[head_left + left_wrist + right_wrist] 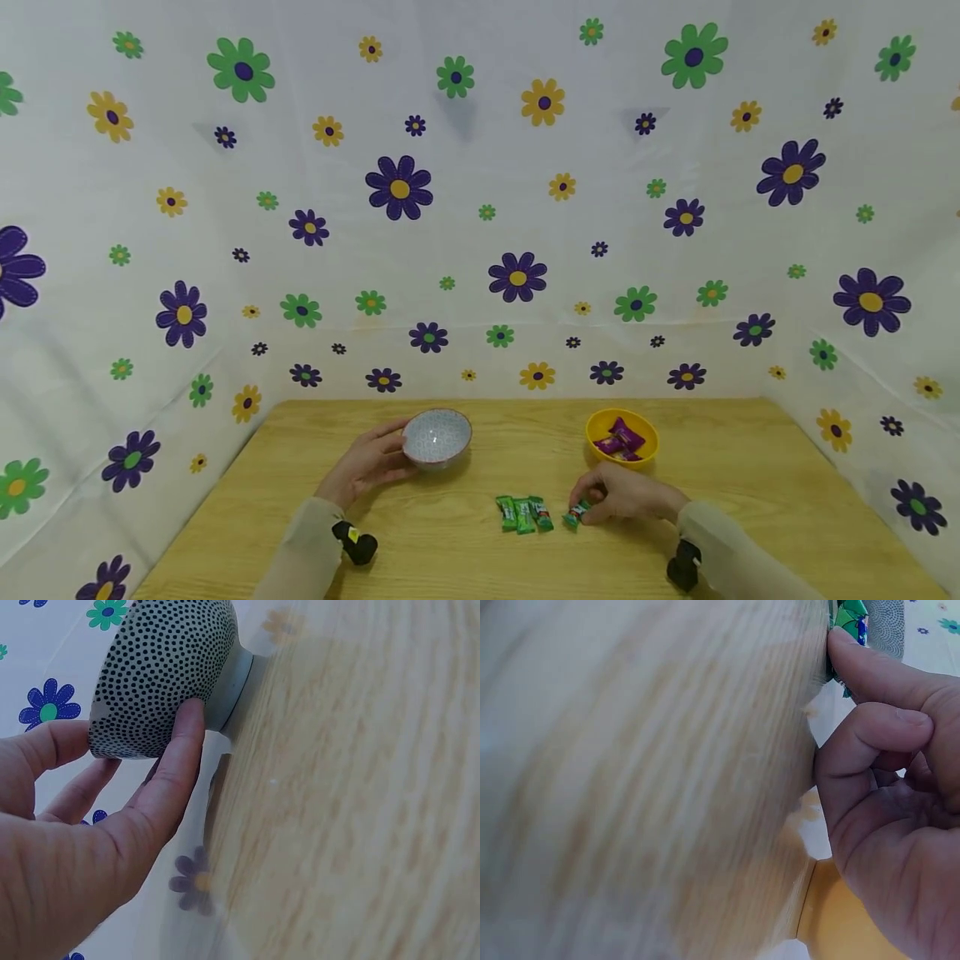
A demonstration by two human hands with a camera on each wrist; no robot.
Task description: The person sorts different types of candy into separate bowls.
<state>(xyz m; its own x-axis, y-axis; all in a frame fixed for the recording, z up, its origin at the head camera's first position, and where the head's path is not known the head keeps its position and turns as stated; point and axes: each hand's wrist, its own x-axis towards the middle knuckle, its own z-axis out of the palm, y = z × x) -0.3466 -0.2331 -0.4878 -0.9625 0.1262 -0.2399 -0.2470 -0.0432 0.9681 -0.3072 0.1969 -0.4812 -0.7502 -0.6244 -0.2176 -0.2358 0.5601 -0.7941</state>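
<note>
In the head view, my left hand (375,461) holds the left side of a pale blue bowl (437,437) with a reddish rim. The left wrist view shows the bowl's dotted outer wall (161,679), with thumb and fingers spread around it; its foot is on the table. My right hand (621,492) pinches a green-wrapped candy (575,514) at the tabletop. Only part of that green wrapper (850,616) shows in the right wrist view, beside a fingertip, with other fingers curled in. Several green-wrapped candies (524,515) lie side by side just left of it.
Beyond my right hand stands a yellow bowl (596,454) with several purple-wrapped candies (625,434) in it. The wooden table (450,562) ends at the back against a white flowered cloth (480,367), which also hangs along both sides.
</note>
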